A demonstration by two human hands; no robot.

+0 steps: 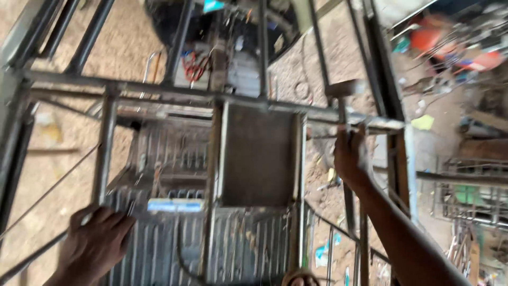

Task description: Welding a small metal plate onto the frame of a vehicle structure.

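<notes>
I logged my right hand (349, 156) closed around the handle of a hammer (345, 90), head up and far from me, held just beside the long grey cross bar of a metal frame (159, 90) at right of centre. My left hand (95, 243) lay at near left, fingers curled on a thin rod (32, 254) at the edge of a ribbed metal sheet (248, 249); whether it truly gripped the rod I could not tell, the picture being blurred.

Labels and packages: one pale blue and white strip (174, 205) lay flat across the ribbed sheet, near centre. One yellow-green scrap (422, 123) lay on the dirt floor (127, 42) at right. Some blue scraps (323, 253) lay on the ground near the frame's right leg.

Containers: none I could make out with certainty. One flat brown panel (258, 153) sat inside the frame, centre. Red and orange objects (439, 42) were heaped far right, too blurred to count.
</notes>
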